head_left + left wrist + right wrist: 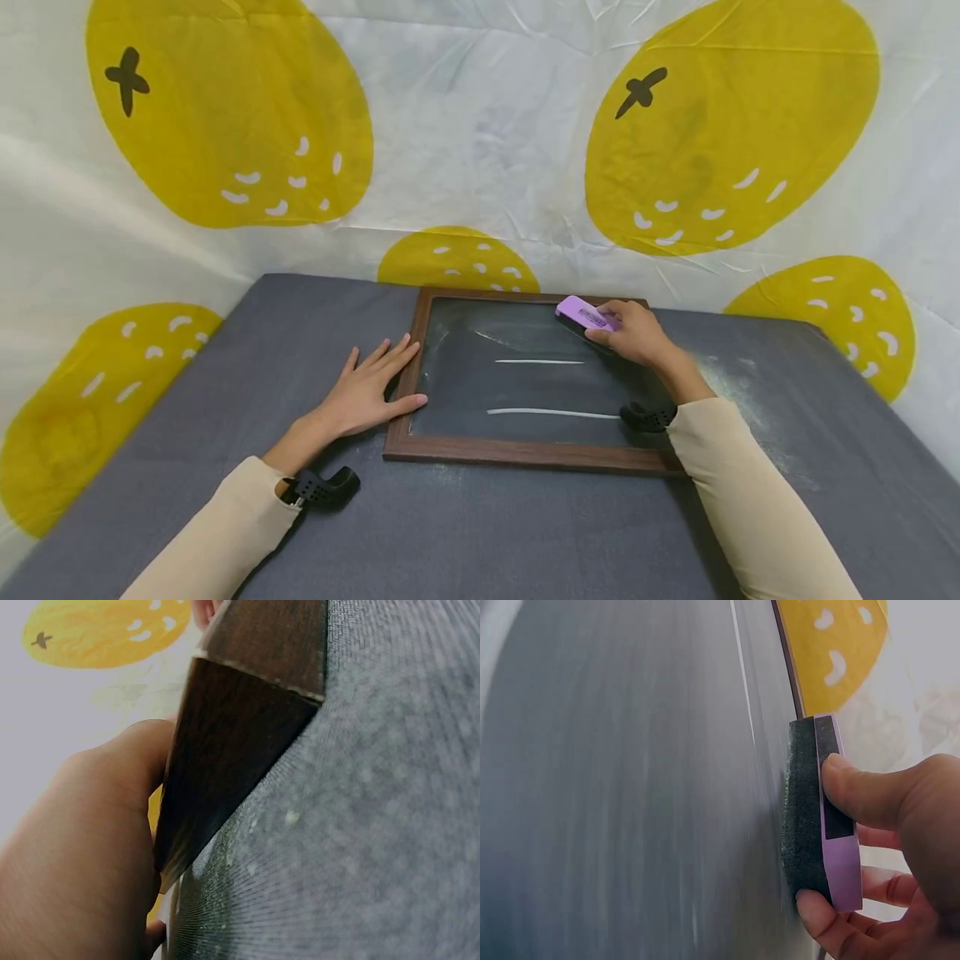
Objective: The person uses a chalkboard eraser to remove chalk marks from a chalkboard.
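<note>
Now the right hand (639,333) pinches a purple chalkboard eraser (588,312) in its thumb and fingers, near the top right of the chalkboard (517,387). The left hand (367,392) has its fingers straight and spread at the left side of the brown wooden frame (525,454). It looks like rubbing-out time: two white chalk lines (538,362) are not wiped off yet. The next rub seems to need the dark felt (804,810) flat, going down over the upper line.
</note>
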`<state>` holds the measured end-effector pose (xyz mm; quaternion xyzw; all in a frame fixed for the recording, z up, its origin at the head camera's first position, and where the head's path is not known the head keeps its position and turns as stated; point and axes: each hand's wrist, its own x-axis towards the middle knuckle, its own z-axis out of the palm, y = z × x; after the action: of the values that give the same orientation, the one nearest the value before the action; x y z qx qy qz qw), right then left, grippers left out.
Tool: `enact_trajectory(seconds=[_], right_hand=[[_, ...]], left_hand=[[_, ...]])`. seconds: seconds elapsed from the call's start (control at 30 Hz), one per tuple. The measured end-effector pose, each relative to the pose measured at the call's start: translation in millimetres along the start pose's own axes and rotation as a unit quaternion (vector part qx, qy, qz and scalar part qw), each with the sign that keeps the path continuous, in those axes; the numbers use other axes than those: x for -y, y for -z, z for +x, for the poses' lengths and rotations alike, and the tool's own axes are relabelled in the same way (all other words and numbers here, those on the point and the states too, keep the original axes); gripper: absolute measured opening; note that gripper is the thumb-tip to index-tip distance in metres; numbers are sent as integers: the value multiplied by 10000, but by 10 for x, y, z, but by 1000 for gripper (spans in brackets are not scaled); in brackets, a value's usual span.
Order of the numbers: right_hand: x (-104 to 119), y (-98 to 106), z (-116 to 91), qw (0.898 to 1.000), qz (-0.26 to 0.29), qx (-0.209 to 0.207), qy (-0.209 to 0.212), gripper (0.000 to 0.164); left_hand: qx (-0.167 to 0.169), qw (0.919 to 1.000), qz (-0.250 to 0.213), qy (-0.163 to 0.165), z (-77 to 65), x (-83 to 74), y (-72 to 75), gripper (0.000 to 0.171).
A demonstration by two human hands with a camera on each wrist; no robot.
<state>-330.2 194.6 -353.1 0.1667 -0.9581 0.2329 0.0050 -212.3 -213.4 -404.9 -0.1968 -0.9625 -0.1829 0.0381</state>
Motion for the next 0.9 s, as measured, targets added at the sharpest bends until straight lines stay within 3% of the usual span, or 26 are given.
enact_trajectory(seconds=[0.27, 0.9], right_hand=[[184, -120, 89, 9999, 104, 53, -102, 51], [772, -497, 352, 9994, 172, 155, 265, 52]], left_hand=[[70, 10000, -41, -44, 41, -45, -29, 85], [76, 9999, -15, 72, -7, -40, 25, 85]])
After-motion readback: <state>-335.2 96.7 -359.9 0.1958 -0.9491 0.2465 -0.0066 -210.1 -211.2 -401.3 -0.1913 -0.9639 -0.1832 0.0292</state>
